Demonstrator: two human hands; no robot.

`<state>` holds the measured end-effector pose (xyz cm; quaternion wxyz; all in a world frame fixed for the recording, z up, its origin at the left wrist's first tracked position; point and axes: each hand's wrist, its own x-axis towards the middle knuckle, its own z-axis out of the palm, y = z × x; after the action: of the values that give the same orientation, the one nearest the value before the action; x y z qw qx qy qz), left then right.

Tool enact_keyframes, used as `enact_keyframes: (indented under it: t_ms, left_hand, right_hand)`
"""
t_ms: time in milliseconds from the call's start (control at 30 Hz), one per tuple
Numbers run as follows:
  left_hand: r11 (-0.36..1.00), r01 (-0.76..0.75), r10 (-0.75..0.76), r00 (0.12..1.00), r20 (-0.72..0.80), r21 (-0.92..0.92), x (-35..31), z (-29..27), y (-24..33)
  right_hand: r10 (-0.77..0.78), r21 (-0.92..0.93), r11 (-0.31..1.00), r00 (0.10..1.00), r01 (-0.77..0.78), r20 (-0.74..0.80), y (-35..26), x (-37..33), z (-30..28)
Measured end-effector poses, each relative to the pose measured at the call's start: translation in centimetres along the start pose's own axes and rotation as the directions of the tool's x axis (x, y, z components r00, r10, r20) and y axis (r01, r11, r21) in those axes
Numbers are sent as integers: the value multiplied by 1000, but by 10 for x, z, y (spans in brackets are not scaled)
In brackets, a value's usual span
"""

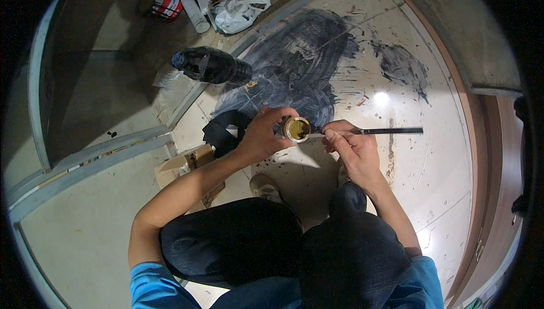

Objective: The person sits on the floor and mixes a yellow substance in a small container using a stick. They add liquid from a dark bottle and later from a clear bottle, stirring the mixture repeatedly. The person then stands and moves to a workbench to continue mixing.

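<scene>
My left hand point(265, 133) is wrapped round a small open round jar point(297, 130), tilted so that its golden-yellow inside shows. In my right hand point(352, 149) is a slim tool with a long dark handle point(391, 131), pinched between thumb and fingers. The handle points right, while the tool's thin end lies beside the jar; whether they touch, I cannot tell. Beyond the hands, a large dark smear point(283, 62) covers the pale tiled floor. A dark plastic bottle point(209, 65) with a blue cap stands left of the smear.
A black cloth-like thing point(226, 132) and an open cardboard box point(187, 164) lie left of my hands. Across the raised sill are a white plastic bag point(243, 5), a white cylinder point(195, 14) and a red-and-white package point(166, 5). A smaller dark smear point(401, 66) marks the floor at right.
</scene>
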<state>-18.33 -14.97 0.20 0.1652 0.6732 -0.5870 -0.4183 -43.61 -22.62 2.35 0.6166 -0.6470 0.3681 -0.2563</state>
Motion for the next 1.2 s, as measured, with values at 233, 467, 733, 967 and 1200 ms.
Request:
enact_keyframes:
  t_ms: [233, 467, 733, 967, 1200]
  left_hand:
    - [997, -36, 38, 999, -31, 63, -1, 2, -1]
    - [991, -112, 117, 991, -70, 75, 0, 3, -1]
    - [997, -46, 51, 994, -97, 55, -1, 4, 6]
    - [973, -203, 168, 951, -260, -113, 15, -4, 11]
    - [948, -317, 301, 911, -283, -13, 18, -17, 21]
  right_hand:
    - [154, 97, 983, 987, -157, 40, 4, -3, 1]
    - [59, 32, 998, 998, -60, 26, 7, -5, -2]
    - [3, 92, 996, 998, 2, -60, 5, -3, -4]
    - [-149, -161, 977, 987, 138, -61, -31, -5, -14]
    - [-173, -72, 984, 976, 165, -131, -40, 7, -13]
